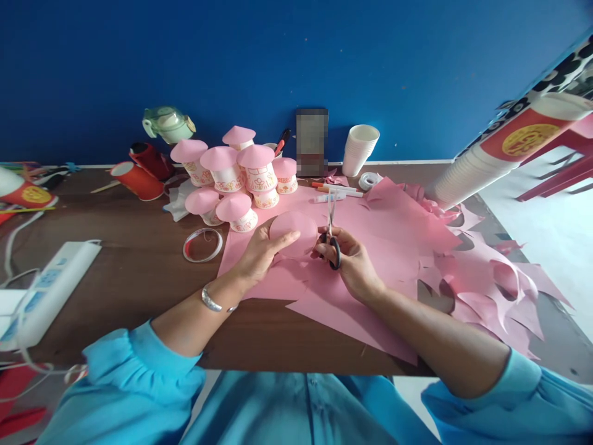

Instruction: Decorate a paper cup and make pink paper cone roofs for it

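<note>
A round pink paper disc (pixel 293 238) is pinched in my left hand (pixel 266 250), the thumb lying across its face. My right hand (pixel 349 259) grips black-handled scissors (pixel 332 225), fingers through the loops and blades pointing away from me. The scissors are just right of the disc, and I cannot tell whether they touch it. Beneath both hands lie large pink paper sheets (pixel 370 247). Left of the disc stand several decorated paper cups with pink cone roofs (pixel 235 207).
At right are pink paper scraps (pixel 491 290) and a tall leaning cup stack (pixel 500 154). White cups (pixel 361 148), a phone (pixel 312 142) and markers (pixel 338 190) sit toward the blue wall. A tape roll (pixel 202 245), red cup (pixel 136 181) and power strip (pixel 50 290) are left.
</note>
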Action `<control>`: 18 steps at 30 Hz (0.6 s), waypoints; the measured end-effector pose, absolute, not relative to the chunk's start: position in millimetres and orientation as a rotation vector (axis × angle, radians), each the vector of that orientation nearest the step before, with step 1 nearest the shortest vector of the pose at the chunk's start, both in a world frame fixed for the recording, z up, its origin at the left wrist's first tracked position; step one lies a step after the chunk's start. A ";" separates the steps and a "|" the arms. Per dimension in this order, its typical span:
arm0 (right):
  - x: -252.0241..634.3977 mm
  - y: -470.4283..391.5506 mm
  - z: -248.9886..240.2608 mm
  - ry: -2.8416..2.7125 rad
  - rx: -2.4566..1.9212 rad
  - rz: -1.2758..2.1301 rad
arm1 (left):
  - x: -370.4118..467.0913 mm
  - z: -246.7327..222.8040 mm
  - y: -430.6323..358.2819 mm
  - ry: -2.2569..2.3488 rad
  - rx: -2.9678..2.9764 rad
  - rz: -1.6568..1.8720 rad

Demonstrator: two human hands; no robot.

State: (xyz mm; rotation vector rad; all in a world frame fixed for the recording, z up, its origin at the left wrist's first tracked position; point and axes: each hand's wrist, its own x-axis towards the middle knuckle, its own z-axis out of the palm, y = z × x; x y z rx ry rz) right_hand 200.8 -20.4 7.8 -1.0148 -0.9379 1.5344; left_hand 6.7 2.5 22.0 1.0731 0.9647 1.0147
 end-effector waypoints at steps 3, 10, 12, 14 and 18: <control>201.1 -19.4 7.2 -0.909 -1.060 1.538 | 8.4 18.7 0.9 0.993 1.071 0.961; 202.3 -17.5 6.2 -0.931 -1.067 1.537 | 8.2 16.5 1.8 1.001 1.046 0.956; 202.4 -17.0 6.0 -0.925 -1.060 1.552 | 7.4 15.0 2.1 1.000 1.035 0.975; 202.5 -16.5 6.2 -0.912 -1.059 1.573 | 6.5 13.8 2.0 1.004 1.037 0.985; 202.7 -16.4 7.2 -0.874 -1.061 1.581 | 5.9 15.6 0.9 1.007 1.051 0.942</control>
